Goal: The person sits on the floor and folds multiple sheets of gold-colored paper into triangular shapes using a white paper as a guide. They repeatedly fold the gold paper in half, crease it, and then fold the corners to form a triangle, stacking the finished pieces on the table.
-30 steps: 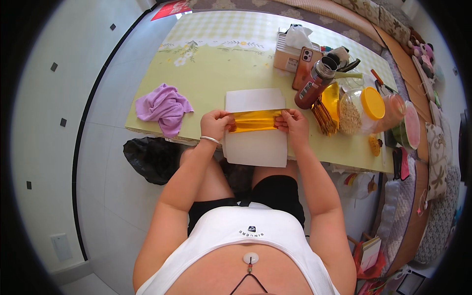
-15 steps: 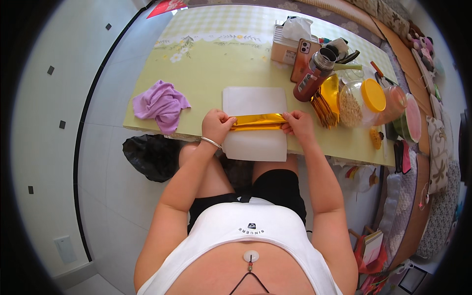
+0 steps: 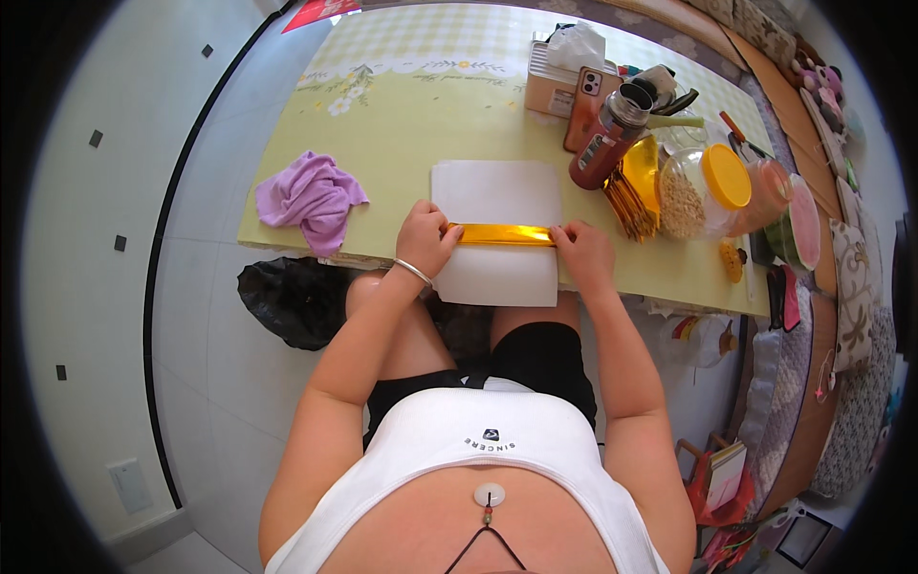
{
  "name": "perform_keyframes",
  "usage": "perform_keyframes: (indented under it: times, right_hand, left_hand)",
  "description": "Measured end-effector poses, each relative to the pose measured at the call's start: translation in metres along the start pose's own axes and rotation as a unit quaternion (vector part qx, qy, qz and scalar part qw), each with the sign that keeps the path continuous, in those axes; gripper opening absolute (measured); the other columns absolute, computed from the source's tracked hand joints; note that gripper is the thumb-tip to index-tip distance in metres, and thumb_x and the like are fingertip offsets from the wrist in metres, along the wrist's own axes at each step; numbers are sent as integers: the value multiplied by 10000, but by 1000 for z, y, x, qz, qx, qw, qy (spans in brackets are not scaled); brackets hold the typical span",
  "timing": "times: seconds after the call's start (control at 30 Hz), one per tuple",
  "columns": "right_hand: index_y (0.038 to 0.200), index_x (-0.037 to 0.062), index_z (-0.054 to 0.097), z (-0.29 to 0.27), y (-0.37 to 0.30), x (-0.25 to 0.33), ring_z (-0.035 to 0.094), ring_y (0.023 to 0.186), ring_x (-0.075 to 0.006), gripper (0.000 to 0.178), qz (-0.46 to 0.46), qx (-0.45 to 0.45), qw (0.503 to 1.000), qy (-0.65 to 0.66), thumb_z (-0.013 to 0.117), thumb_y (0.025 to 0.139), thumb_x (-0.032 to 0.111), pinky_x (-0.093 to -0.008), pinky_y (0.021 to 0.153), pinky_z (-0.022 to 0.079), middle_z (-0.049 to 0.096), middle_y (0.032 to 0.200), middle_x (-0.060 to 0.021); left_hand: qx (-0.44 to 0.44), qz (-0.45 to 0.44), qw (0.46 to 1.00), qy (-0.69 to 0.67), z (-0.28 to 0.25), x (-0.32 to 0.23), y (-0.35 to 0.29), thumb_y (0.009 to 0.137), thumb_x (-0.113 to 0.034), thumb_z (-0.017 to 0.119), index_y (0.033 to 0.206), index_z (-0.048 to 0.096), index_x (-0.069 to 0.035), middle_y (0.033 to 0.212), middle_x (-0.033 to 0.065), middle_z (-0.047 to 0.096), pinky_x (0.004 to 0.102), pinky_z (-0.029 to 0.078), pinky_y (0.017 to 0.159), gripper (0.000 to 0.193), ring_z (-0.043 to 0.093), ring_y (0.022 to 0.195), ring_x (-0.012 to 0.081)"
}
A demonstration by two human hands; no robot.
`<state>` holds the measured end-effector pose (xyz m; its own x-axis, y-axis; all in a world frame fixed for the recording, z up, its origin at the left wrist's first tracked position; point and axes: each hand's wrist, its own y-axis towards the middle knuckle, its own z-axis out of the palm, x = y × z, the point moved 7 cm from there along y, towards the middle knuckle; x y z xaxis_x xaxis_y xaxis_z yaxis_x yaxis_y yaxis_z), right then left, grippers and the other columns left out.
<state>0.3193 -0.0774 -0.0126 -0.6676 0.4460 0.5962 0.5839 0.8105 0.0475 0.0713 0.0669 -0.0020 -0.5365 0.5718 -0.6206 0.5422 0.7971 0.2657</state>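
A shiny strip of folded gold foil paper (image 3: 504,234) stretches crosswise over a white sheet of paper (image 3: 495,191) at the table's near edge. My left hand (image 3: 426,239) pinches the strip's left end between thumb and fingers. At the opposite end, the fingers of my right hand (image 3: 584,253) are closed on the foil. The white sheet lies under the strip, and its near part reaches past the table edge above my lap. To the right, several folded gold foil pieces (image 3: 629,199) lean in a bunch beside a dark red thermos flask (image 3: 602,153).
A crumpled purple cloth (image 3: 311,199) lies on the left of the table (image 3: 402,134). Behind the flask stand a phone (image 3: 586,103) and a tissue box (image 3: 547,91). At the right are a yellow-lidded jar (image 3: 684,196) and a pink-lidded container (image 3: 801,225). A black bag (image 3: 292,301) sits below the table.
The gold strip has become narrower and flatter between my hands. Both hands have shifted slightly and still hold its ends.
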Motion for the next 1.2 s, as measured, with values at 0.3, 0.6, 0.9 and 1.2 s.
perform_keyframes:
  times: [0.3, 0.6, 0.9, 1.2]
  right_hand:
    - [792, 90, 670, 0, -10, 8, 668, 697, -362, 285, -55, -56, 997, -23, 701, 896, 353, -484, 622, 512, 685, 724, -125]
    - [919, 107, 626, 5, -16, 31, 637, 955, -293, 141, -164, -138, 970, -112, 707, 866, 209, -417, 740, 530, 646, 975, -81]
    - [1111, 62, 656, 13, -23, 62, 517, 1304, -322, 271, -324, -158, 914, -185, 670, 883, 208, -480, 1086, 406, 604, 1320, -141]
    - [1502, 76, 460, 56, -61, 66, 339, 1494, -283, 733, -347, 27, 922, -172, 594, 930, 513, -511, 1221, 204, 410, 1590, -113]
  left_hand:
    - [6, 15, 999, 35, 4, -2, 2, 830, -205, 781, 706, 622, -3, 903, 131, 601, 409, 514, 704, 285, 606, 789, 314]
    - [-1, 54, 998, 32, 2, -7, -2, 825, -181, 779, 736, 610, -11, 914, 131, 582, 407, 508, 680, 256, 598, 771, 315]
    - [-25, 66, 997, 16, -2, -9, -9, 805, -152, 791, 739, 602, -8, 935, 123, 584, 392, 506, 661, 247, 596, 748, 298]
    - [-5, 62, 998, -21, 0, 1, -11, 789, -124, 791, 771, 607, 0, 965, 137, 582, 392, 517, 685, 222, 608, 779, 291]
